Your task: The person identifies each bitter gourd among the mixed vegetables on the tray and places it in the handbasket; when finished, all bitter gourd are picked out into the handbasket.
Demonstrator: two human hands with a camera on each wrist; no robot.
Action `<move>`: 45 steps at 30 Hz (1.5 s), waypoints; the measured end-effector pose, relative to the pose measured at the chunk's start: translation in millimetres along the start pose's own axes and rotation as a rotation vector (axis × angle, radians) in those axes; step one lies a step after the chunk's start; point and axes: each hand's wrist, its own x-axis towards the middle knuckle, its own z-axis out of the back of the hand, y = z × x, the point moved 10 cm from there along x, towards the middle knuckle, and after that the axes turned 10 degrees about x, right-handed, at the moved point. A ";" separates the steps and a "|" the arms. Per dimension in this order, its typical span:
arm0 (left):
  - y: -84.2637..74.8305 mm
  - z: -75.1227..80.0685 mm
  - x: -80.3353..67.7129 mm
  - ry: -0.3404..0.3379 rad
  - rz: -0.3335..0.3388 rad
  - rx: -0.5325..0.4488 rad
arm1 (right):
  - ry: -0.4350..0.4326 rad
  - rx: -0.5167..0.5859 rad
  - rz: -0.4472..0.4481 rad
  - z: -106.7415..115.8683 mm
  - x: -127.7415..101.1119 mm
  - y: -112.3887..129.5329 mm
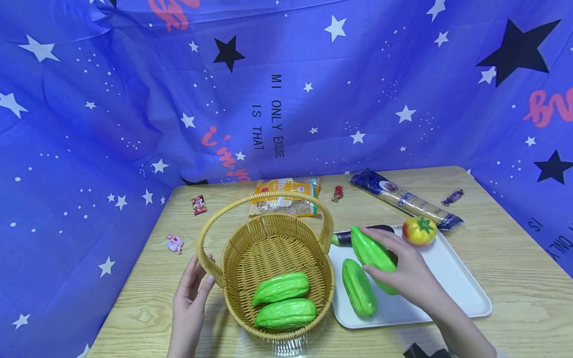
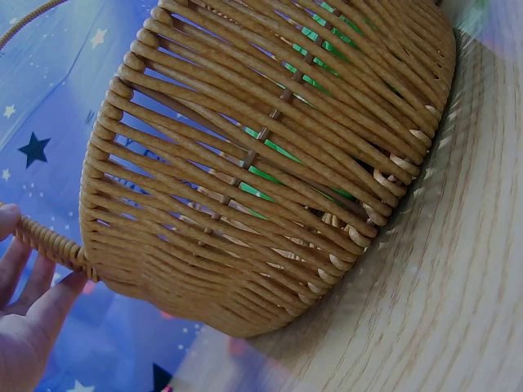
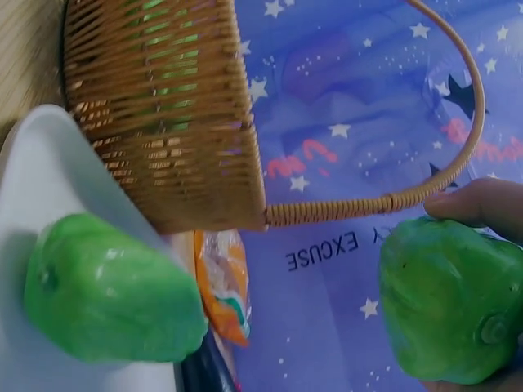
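A wicker basket (image 1: 277, 243) with a tall handle stands in the middle of the table, holding two green ridged gourds (image 1: 285, 313). My left hand (image 1: 191, 298) grips the foot of the basket's handle (image 2: 57, 249) on the left side. Over the white tray (image 1: 452, 283), my right hand (image 1: 409, 268) holds another green ridged gourd (image 3: 449, 302) between thumb and fingers, raised above the tray. One more green gourd (image 1: 359, 288) lies on the tray, close to the basket. Behind it is an eggplant (image 1: 342, 238), partly hidden by the held gourd.
A red-yellow tomato (image 1: 419, 230) sits at the tray's back. Behind lie an orange food bag (image 1: 286, 199) and a long pasta pack (image 1: 403, 199). Small candies (image 1: 199, 204) are scattered about. A blue starry cloth (image 1: 286, 89) hangs behind the table.
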 end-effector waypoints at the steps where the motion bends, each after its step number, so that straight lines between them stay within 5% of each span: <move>1: 0.1 0.0 0.0 0.000 0.000 -0.001 | 0.013 0.011 0.003 -2.6 0.3 1.6; 14: -0.2 0.6 0.0 -0.008 -0.012 -0.015 | 0.149 0.098 0.026 -33.1 9.1 28.2; 27: 2.2 0.0 0.3 -0.002 0.000 -0.017 | 0.235 0.048 0.151 -48.4 23.9 50.4; 45: 0.0 -1.0 0.5 0.013 -0.006 -0.033 | 0.405 0.078 0.167 -77.6 51.6 65.8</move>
